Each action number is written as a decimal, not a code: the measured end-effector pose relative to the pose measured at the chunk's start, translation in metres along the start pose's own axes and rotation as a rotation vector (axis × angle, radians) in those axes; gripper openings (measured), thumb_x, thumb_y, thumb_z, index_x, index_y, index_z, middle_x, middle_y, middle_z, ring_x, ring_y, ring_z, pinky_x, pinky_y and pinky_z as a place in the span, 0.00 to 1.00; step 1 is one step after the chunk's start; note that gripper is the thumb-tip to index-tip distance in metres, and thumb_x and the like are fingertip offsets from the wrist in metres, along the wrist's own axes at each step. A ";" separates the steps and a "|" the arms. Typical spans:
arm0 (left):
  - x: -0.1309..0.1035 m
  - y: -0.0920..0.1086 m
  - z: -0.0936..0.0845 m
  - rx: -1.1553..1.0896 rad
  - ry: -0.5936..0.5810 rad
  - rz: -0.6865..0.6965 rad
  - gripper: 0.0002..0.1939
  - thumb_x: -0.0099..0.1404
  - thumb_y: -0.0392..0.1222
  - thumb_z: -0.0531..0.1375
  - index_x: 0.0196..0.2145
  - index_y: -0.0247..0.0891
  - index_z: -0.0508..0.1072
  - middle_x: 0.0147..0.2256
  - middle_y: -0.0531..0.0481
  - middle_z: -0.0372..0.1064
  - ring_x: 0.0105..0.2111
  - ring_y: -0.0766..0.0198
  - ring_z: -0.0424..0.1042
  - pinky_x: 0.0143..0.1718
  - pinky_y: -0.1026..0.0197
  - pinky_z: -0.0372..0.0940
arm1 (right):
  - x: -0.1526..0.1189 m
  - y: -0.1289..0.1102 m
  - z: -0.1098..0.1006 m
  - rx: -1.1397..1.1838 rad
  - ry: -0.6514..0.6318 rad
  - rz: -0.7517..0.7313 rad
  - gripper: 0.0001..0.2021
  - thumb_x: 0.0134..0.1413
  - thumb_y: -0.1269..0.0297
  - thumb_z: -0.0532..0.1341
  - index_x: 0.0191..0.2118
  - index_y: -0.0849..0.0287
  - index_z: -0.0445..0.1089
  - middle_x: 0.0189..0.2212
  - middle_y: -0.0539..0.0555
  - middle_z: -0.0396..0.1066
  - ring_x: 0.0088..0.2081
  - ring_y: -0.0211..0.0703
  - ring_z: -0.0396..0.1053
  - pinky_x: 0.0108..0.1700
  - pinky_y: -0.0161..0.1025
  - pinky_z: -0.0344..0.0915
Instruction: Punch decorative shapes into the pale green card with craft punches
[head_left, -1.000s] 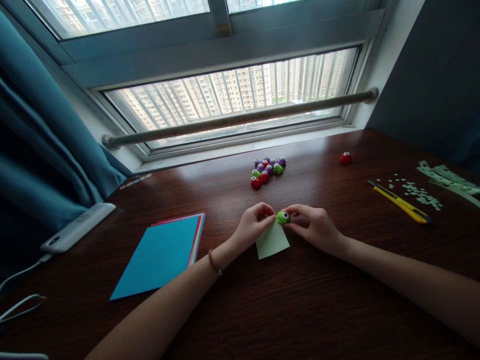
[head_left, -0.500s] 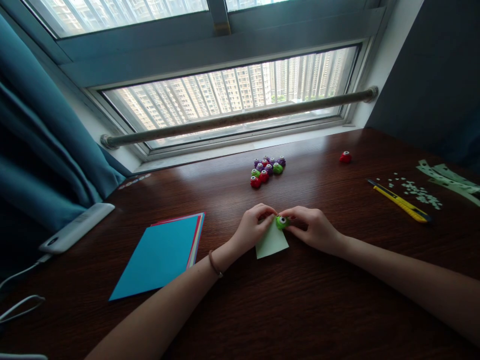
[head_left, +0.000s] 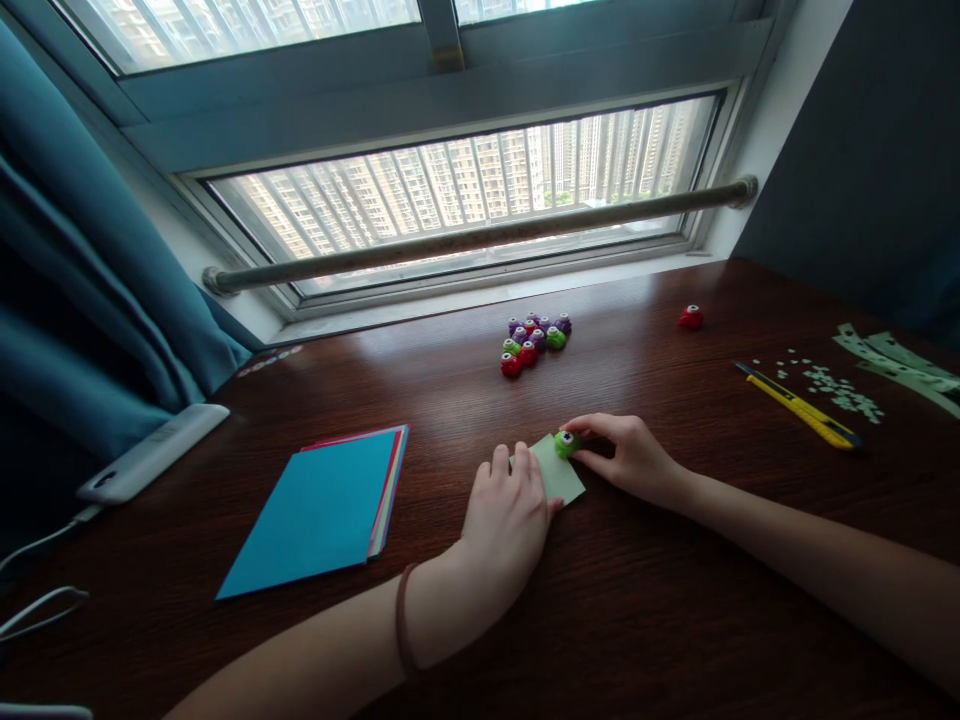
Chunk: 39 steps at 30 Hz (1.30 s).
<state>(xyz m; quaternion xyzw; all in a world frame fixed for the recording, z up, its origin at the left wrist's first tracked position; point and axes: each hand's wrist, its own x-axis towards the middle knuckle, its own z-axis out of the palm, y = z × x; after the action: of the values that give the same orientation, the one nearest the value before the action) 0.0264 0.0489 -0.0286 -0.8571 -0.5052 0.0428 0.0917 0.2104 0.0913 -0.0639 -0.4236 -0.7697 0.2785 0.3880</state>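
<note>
A right hand (head_left: 630, 455) is pinching a green punch (head_left: 566, 443) at the far corner of a pale paper square (head_left: 555, 472); the left hand (head_left: 506, 525) is lying over it, grip unclear. Small, rounded red, purple and green punches (head_left: 529, 345) are crowding the glossy wood-grain table (head_left: 660, 620) beyond, while a yellow cutter (head_left: 806, 408) is resting near scraps (head_left: 844, 388).

A thin brown band (head_left: 402, 615) rings the bare left wrist (head_left: 435, 612).

Perhaps thirteen red, green and purple plastic punches (head_left: 528, 353); centre, one pale-green paper sheet (head_left: 556, 476); right, one yellow plastic cutter (head_left: 804, 407).
</note>
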 end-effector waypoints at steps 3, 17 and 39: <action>-0.001 -0.001 0.004 -0.004 -0.042 0.013 0.25 0.63 0.47 0.53 0.52 0.26 0.62 0.52 0.34 0.59 0.46 0.47 0.61 0.40 0.51 0.64 | 0.001 -0.001 -0.001 -0.014 -0.021 -0.036 0.14 0.47 0.74 0.60 0.42 0.58 0.69 0.38 0.51 0.71 0.39 0.39 0.68 0.44 0.37 0.65; -0.004 -0.003 0.006 -0.057 -0.069 0.076 0.27 0.65 0.48 0.50 0.56 0.28 0.56 0.56 0.35 0.55 0.50 0.46 0.59 0.45 0.49 0.63 | 0.001 -0.002 -0.001 -0.019 -0.053 -0.041 0.14 0.48 0.73 0.60 0.43 0.57 0.68 0.40 0.50 0.70 0.41 0.38 0.67 0.46 0.36 0.64; 0.026 -0.018 0.003 -0.099 0.175 0.433 0.23 0.64 0.31 0.43 0.57 0.24 0.53 0.58 0.37 0.51 0.58 0.55 0.51 0.58 0.52 0.48 | -0.004 -0.017 0.003 -0.854 -0.169 -0.425 0.14 0.56 0.70 0.53 0.45 0.72 0.66 0.46 0.66 0.65 0.51 0.54 0.58 0.52 0.47 0.60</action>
<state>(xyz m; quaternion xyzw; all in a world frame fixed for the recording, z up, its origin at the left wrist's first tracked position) 0.0232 0.0802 -0.0272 -0.9492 -0.3014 -0.0376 0.0817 0.2015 0.0792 -0.0538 -0.3542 -0.9135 -0.1144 0.1640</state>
